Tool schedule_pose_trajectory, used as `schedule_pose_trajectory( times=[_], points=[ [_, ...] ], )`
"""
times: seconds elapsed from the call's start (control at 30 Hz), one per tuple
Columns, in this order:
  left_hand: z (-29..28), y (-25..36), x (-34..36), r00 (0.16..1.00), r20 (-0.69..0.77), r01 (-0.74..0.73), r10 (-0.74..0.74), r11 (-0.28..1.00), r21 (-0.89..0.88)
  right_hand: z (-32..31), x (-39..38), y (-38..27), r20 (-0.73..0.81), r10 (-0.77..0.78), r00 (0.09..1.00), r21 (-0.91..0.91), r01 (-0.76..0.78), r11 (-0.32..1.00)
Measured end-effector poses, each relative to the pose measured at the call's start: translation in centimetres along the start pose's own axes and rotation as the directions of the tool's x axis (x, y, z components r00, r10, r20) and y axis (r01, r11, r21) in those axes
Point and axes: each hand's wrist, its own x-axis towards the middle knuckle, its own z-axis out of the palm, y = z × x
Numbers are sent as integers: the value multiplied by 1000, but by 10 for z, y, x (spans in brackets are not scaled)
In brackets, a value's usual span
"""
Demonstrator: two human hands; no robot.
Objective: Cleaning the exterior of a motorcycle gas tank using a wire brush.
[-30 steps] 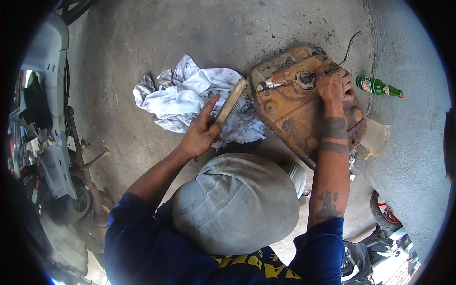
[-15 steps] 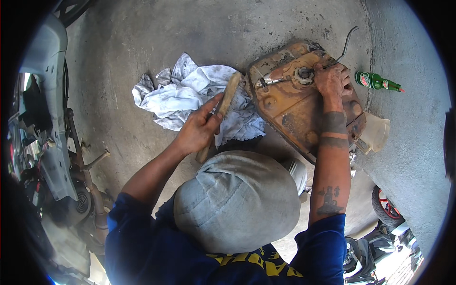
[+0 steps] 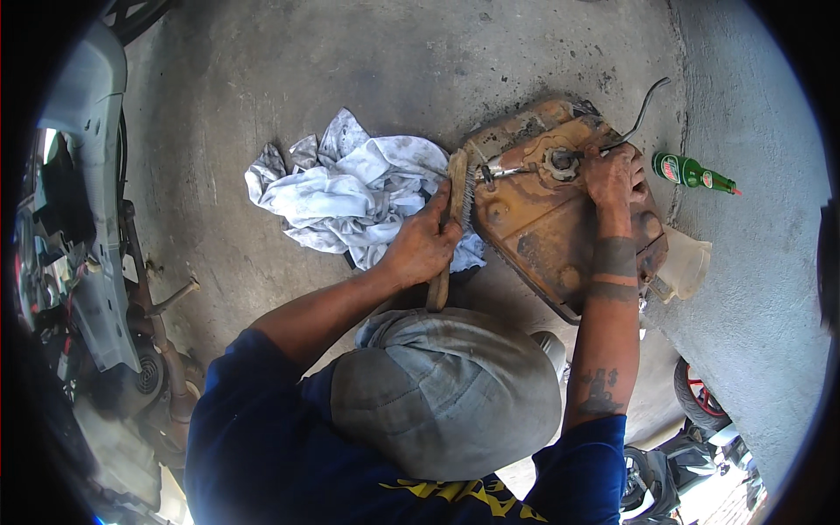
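Observation:
My left hand [image 3: 424, 247] is closed around a wooden-backed wire brush [image 3: 458, 184]. The brush stands lengthwise, its bristles turned right toward a rusty brown fuel tank [image 3: 542, 236] on the floor. On top of the tank, my right hand [image 3: 615, 178] is curled beside the round opening [image 3: 560, 163]. Out past its fingers sticks a bent metal rod [image 3: 646, 107], whose lower end is hidden at the fingertips. A shiny metal piece [image 3: 499, 166] lies on the tank left of the opening. Behind the brush is a crumpled, stained white cloth [image 3: 350, 188].
A green bottle [image 3: 696, 172] lies by the wall at right. Next to the tank's right edge is a translucent plastic container [image 3: 685, 262]. Vehicle parts [image 3: 101, 219] line the left side, and a motorcycle [image 3: 665, 477] stands lower right. A grey cap [image 3: 446, 385] blocks the lower middle.
My left hand has carried the wire brush rightward, close to the tank's left edge, and its bristles now show. My right hand stays at the same spot on the tank; the whole view has shifted slightly.

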Motion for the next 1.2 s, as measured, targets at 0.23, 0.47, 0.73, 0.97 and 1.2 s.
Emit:
schedule_pose_trajectory(
  times=[0.23, 0.47, 0.73, 0.97, 1.2],
  points=[
    [3, 8, 3, 999, 22, 34, -33, 999, -9, -26, 19, 21, 154, -153, 976, 65, 144, 987],
    [12, 32, 9, 994, -29, 106, -108, 993, -44, -39, 1, 28, -39, -99, 994, 4, 99, 995],
    [-2, 30, 0, 974, 15, 225, -225, 967, -122, -36, 6, 11, 194, -102, 976, -174, 136, 975],
    [5, 98, -123, 938, 48, 338, -343, 875, -347, -35, 11, 8, 109, -125, 986, -89, 135, 987],
    [58, 92, -131, 949, 28, 284, -314, 813, -509, -17, 38, 22, 175, -137, 975, -45, 147, 988]
  ],
)
